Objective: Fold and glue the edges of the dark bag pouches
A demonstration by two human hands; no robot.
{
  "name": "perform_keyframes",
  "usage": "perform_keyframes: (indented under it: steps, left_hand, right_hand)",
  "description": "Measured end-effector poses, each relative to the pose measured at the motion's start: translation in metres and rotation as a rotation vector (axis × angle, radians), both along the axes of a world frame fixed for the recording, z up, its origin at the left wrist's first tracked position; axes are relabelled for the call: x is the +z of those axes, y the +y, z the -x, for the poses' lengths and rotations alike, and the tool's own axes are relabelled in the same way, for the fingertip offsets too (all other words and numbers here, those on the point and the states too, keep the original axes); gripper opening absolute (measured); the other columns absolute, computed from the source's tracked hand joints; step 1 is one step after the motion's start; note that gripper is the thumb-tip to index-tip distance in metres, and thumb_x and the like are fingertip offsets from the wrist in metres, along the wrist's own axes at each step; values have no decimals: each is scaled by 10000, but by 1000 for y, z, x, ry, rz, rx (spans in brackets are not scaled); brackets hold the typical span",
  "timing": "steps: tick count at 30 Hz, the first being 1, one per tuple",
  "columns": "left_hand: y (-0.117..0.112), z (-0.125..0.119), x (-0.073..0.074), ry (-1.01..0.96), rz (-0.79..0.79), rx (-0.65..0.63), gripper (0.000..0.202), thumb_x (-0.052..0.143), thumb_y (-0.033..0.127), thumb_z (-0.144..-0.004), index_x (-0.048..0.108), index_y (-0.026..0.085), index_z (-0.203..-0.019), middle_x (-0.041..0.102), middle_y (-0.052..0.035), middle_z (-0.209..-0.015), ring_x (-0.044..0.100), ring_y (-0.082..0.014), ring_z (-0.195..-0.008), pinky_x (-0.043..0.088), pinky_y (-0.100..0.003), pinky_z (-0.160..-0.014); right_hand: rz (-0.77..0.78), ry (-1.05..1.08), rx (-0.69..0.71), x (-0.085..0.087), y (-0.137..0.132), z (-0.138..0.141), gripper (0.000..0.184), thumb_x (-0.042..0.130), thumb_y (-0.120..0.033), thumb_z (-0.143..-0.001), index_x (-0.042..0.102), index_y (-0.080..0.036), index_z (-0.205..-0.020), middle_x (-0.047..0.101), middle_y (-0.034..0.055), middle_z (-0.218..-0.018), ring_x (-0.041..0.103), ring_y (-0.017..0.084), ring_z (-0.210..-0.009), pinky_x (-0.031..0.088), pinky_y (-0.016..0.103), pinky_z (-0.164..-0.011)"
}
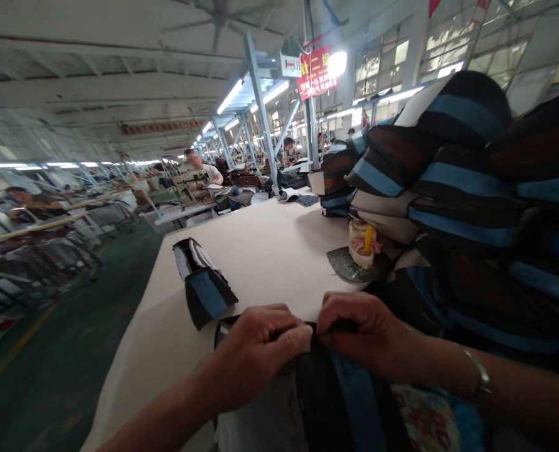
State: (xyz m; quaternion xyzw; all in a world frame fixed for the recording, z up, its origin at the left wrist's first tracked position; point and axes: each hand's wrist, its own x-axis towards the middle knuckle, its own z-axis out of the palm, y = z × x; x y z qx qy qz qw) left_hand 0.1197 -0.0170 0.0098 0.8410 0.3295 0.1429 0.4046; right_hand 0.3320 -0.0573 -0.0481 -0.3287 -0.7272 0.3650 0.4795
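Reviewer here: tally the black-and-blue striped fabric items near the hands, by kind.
Striped fabric piece held by left hand and right hand: 1
Folded striped fabric piece lying on the table: 1
Stack of striped fabric pieces: 1
Total: 3

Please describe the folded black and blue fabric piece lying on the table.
On the long cream table, find the person's left hand. Just beyond it lies a folded black piece with a blue stripe, alone, apart from the tall blue-striped fabric pile.

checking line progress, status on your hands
Left hand and right hand pinching edge of black-and-blue fabric. Folded striped piece on table, left. Stacked striped pieces against right forearm.
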Motion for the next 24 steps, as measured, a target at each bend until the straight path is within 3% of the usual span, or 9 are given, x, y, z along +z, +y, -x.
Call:
perform_keyframes:
  steps: [3,9,13,16,18,21,24]
  left_hand:
    - [8,3,1,20,204,44,561,397,564,-987,714,134,-814,539,-4,-717,453,-134,-681,336,-260,-650]
    - [12,1,-9,50,520,-48,544,589,658,-855,478,161,-665,304,52,-618,202,-91,-566,181,-266,-529]
    - [4,-2,-12,42,492,-93,550,626,651,-832,454,162,-648,301,49,-622,199,-88,-572,153,-276,-528]
    - [-4,-4,-7,83,431,-121,475,611,583,-871,547,141,-708,356,40,-639,258,-93,-583,193,-267,-531]
    - [-10,-5,0,117,293,-130,379,579,490,-918,604,141,-773,433,31,-672,347,-98,-607,260,-253,-552]
    - [-21,-7,13,112,-8,-164,271,532,344,-965,596,164,-773,542,19,-775,477,-106,-704,345,-243,-649]
    - [-30,-11,20,88,-234,-205,250,495,295,-988,559,180,-774,576,15,-822,501,-120,-770,349,-267,-743]
  right_hand:
    - [-169,-67,64,3,-2,-3,52,621,-162,-900,654,-140,-867,592,24,-787,526,95,-671,401,217,-621]
    - [-300,-117,160,8,-5,-9,60,577,-140,-931,635,-157,-938,585,65,-876,556,119,-765,456,227,-692]
    - [-395,-245,185,9,-12,-14,106,532,-109,-912,624,-142,-956,567,91,-889,524,146,-785,442,254,-693]
    - [-520,-319,162,10,-22,-17,149,529,-89,-873,621,-130,-982,590,114,-899,526,174,-804,436,287,-699]
    - [-424,-239,156,13,-28,-19,122,528,-143,-908,627,-130,-978,606,113,-917,552,179,-832,450,294,-729]
    - [-20,-39,111,22,-28,-24,262,430,-302,-1030,626,-139,-966,622,75,-916,578,154,-847,465,277,-772]
    - [219,-101,172,38,-16,-32,350,458,-405,-1029,634,-127,-908,587,21,-805,538,120,-757,436,239,-698]
